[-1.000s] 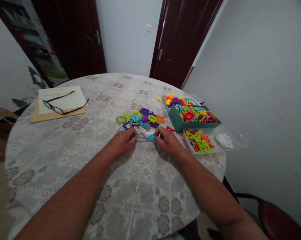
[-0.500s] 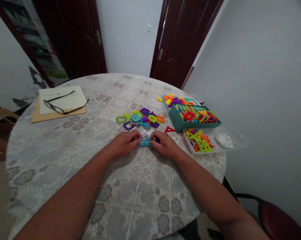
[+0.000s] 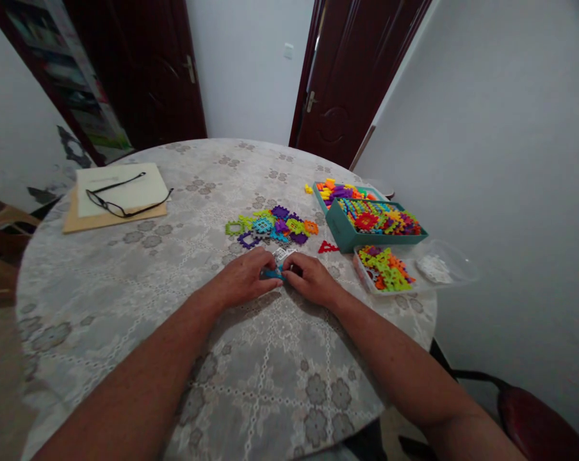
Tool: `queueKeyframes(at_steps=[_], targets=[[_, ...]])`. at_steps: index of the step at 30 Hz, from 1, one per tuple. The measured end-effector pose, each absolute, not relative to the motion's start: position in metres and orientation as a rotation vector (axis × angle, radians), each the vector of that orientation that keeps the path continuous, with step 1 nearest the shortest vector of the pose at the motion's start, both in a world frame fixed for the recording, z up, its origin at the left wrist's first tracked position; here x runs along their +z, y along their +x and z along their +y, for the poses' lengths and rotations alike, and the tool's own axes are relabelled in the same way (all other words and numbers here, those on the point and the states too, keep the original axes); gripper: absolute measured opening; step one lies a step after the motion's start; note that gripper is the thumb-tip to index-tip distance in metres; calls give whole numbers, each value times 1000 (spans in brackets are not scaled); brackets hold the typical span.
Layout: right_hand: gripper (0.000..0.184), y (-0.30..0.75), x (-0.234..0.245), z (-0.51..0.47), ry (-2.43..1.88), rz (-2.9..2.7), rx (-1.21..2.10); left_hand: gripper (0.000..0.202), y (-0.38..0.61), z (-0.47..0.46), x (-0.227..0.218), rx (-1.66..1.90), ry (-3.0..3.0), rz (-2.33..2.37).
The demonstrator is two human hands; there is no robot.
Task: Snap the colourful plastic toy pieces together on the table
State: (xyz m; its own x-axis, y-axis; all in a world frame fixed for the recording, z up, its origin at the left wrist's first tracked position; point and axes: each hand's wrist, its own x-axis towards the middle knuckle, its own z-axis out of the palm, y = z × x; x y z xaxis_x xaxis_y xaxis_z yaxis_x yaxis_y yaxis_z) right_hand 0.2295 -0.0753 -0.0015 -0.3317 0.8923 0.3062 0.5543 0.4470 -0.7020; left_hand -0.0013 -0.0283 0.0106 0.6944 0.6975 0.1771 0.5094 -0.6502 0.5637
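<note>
My left hand (image 3: 244, 280) and my right hand (image 3: 307, 278) meet over the round table (image 3: 126, 301), fingers pinched together on a small blue plastic piece (image 3: 273, 274) between them. A white lattice piece (image 3: 284, 253) lies just beyond my fingertips. Farther out sits a loose heap of coloured interlocking pieces (image 3: 273, 226) in green, purple, blue and orange. A single red triangle piece (image 3: 326, 247) lies to the right of my hands.
A teal box (image 3: 340, 229) full of coloured pieces stands at the right, with its lid (image 3: 335, 190) behind and a clear tray (image 3: 443, 269) of pieces in front. Glasses (image 3: 121, 198) rest on papers at the far left. A red chair (image 3: 534, 422) stands lower right.
My hands have drawn closer together, and the blue piece that showed between them is now mostly covered by my fingers. The view has shifted slightly.
</note>
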Motion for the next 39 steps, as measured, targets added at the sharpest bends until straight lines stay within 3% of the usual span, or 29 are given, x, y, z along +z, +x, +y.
queueKeyframes(at_steps=[4, 11, 19, 24, 33, 39], targets=[[5, 227, -1, -76, -1173, -2084, 544, 25, 1, -28, 9, 542, 2442, 957], [7, 226, 0, -76, -1169, -2122, 523, 6, 1, -30, 13, 495, 2345, 982], [6, 225, -5, -76, -1197, -2183, 507, 38, 6, -35, 21, 510, 2334, 917], [8, 220, -8, -76, -1203, -2194, 467, 34, 7, -31, 16, 655, 2375, 821], [10, 229, 1, -79, -1216, -1946, 762, 37, 0, -26, 19, 644, 2133, 957], [36, 229, -9, -77, -1046, -1737, 1056, 41, -5, -24, 21, 646, 2012, 925]])
